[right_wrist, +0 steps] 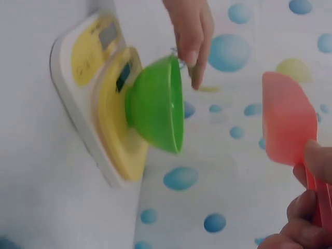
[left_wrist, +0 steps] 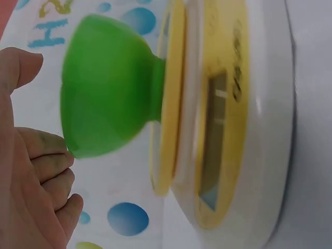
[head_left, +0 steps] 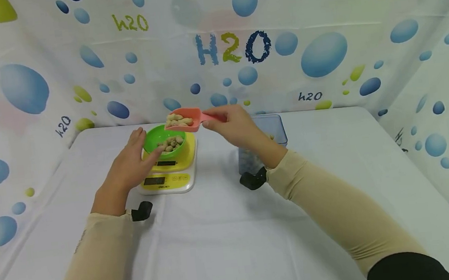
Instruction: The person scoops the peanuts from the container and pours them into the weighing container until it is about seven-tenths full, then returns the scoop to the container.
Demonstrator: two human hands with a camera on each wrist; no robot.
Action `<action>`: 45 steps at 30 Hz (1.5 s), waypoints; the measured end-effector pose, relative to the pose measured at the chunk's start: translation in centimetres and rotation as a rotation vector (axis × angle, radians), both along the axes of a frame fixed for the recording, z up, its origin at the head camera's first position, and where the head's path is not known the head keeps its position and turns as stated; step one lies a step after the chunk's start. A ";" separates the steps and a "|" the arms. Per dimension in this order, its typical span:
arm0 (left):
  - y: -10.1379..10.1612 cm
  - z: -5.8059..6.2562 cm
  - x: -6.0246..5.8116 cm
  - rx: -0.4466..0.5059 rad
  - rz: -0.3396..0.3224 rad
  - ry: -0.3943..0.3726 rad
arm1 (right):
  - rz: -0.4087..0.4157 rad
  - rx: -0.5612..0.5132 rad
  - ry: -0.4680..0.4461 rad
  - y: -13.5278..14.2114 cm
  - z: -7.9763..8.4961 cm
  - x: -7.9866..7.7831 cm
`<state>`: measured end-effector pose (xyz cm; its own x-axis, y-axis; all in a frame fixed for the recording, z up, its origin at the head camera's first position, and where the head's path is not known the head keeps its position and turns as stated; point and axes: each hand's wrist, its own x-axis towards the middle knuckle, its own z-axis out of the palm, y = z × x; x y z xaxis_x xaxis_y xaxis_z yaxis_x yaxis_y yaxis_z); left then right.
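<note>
My right hand (head_left: 234,127) grips the handle of a coral-pink scoop (right_wrist: 290,124), fingers curled round it. The scoop is loaded with unshelled peanuts (head_left: 178,120) and is held above the back of a green bowl (head_left: 152,140). More peanuts (head_left: 171,143) lie inside the bowl. Beneath the bowl is a yellow and white kitchen scale (head_left: 172,189) with a dark display. My left hand (head_left: 133,162) is at the bowl's left side, fingers and thumb extended and spread apart, fingertips right at the rim in the left wrist view.
A blue-grey translucent plastic box (head_left: 274,125) stands right of the scale, partly behind my right forearm. A white cloth covers the table (head_left: 219,250). Behind it hangs a white curtain (head_left: 185,80) with blue and green spots.
</note>
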<state>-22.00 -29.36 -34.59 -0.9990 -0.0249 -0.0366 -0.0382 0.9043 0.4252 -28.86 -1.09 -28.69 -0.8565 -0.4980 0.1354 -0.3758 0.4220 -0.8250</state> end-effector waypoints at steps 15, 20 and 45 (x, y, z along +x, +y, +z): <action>-1.2 -1.4 -0.6 0.034 0.020 -0.037 | -0.125 0.073 -0.004 -5.6 -2.7 1.1; -1.2 -1.5 -0.8 0.033 0.020 -0.029 | -0.129 0.183 0.115 -7.0 -3.4 0.8; -1.1 -1.3 -0.6 0.048 0.015 -0.021 | -0.060 0.611 1.046 -7.5 -3.8 0.7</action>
<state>-22.63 -30.47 -35.90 -0.9976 -0.0378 -0.0588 -0.0609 0.8822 0.4669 -28.13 -8.55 -32.46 -0.4978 -0.6850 0.5320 -0.7083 0.6750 0.2065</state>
